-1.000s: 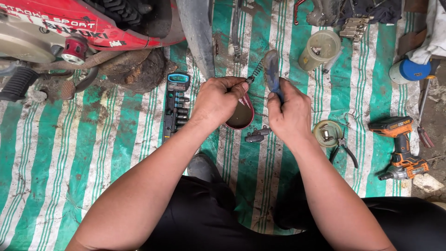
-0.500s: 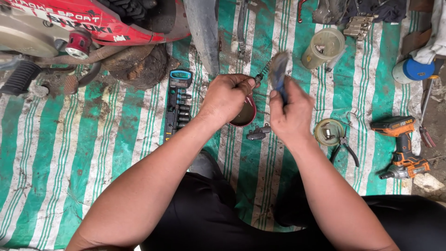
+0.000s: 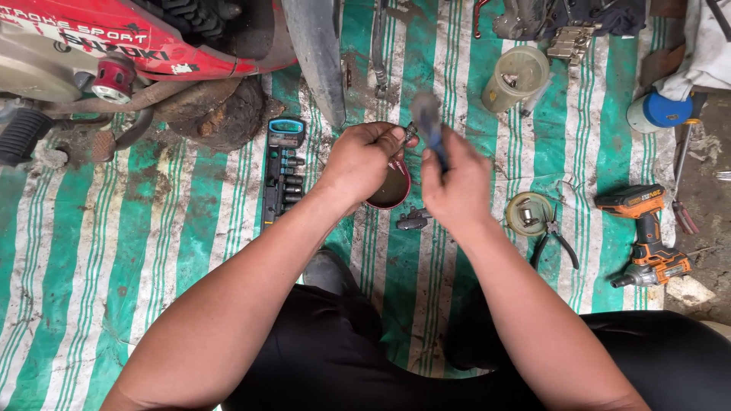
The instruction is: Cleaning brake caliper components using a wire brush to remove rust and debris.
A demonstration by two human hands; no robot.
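My left hand (image 3: 364, 160) pinches a small dark metal part (image 3: 405, 138) over a round dark bowl of brownish liquid (image 3: 391, 190) on the striped tarp. My right hand (image 3: 457, 183) grips a blue-handled brush (image 3: 429, 122), blurred by motion, held upright against that part. A small dark metal piece (image 3: 413, 221) lies on the tarp just below the bowl, between my wrists.
A socket set rail (image 3: 282, 171) lies to the left. A red motorbike (image 3: 129, 38) fills the top left. To the right lie a small lidded dish (image 3: 527, 213), pliers (image 3: 556, 240), an orange cordless drill (image 3: 647, 228), a clear plastic cup (image 3: 515, 78), and a blue-capped container (image 3: 656, 111).
My right hand has swung the brush from the right side to upright next to the part. My left hand stays over the bowl.
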